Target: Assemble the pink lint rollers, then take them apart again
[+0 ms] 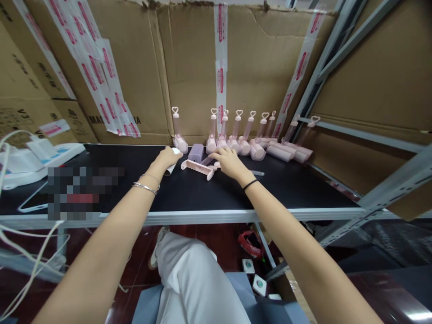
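Note:
My left hand (pixel 168 159) is closed around a white, tube-like piece (pixel 171 168) near the back of the black shelf. Farther right, my right hand (pixel 230 163) reaches down with fingers apart over small pink and lavender parts, partly hiding them. Between the hands lies a long pink bracket-shaped piece (pixel 198 167) with turned-up ends. Behind it sits a lavender block (pixel 196 152). A clear stick (pixel 258 173) lies right of my right hand. One pink heart-topped tube on a rounded base (pixel 180 143) stands just behind my left hand.
Several similar heart-topped pink pieces (pixel 245 145) stand along the cardboard wall (pixel 189 67); others lie tilted at right (pixel 297 153). A white power strip (pixel 64 155) with cables is at left. A metal rack post (pixel 398 180) bounds the right side.

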A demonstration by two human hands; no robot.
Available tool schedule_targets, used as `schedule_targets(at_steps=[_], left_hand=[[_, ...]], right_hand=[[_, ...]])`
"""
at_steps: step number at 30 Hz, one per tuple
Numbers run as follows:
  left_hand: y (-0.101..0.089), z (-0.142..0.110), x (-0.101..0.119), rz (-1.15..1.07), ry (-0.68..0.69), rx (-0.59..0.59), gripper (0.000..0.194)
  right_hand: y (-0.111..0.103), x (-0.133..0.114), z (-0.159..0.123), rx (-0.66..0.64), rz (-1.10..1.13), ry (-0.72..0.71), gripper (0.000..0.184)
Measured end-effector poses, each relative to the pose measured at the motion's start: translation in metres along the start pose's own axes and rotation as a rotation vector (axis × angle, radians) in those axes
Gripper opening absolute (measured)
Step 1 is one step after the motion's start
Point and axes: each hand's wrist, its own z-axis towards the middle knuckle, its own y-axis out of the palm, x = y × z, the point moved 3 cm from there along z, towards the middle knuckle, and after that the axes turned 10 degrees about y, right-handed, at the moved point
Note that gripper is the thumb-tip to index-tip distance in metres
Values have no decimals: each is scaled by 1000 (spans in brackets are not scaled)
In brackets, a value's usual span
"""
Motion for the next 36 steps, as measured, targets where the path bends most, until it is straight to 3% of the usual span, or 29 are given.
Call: schedule_targets(at_steps=[3,8,11,14,16,18,20,21,24,26,29,33,36], left_hand=[[11,-3,8,134,-88,-132,55],[7,-6,16,124,76,70,47],[-1,-8,12,75,185,121,42],[-10,-9,13,-31,287,182,42],[-10,-13,23,-107,454,208,47],[-5,-23,41,-212,668,186,64],[5,-33,59,-341,799,137,75],[10,-37,66,-380,818,115,71],[23,-46,79,-367,827,80,44],[25,-48,80,-325,819,83,30],[22,-46,74,-314,781,154,21],[19,-40,64,-317,713,306,18],[22,-39,63,-231,705,349,17]], right_hand=[[3,-13,27,-96,-4,-110,43],[24,-18,46,-244,67,-94,37],[19,-17,42,-160,186,-117,31],[-4,-13,35,29,427,-94,37],[-18,-12,30,123,586,-27,42],[-26,-16,26,158,669,43,43],[-31,-24,22,156,632,65,38],[-33,-27,20,150,574,58,33],[-38,-27,12,92,369,19,20],[-39,-14,3,67,269,54,22],[-31,22,-14,17,106,218,28],[-7,58,-35,-277,-93,318,21],[-12,54,-39,-218,-4,275,21]])
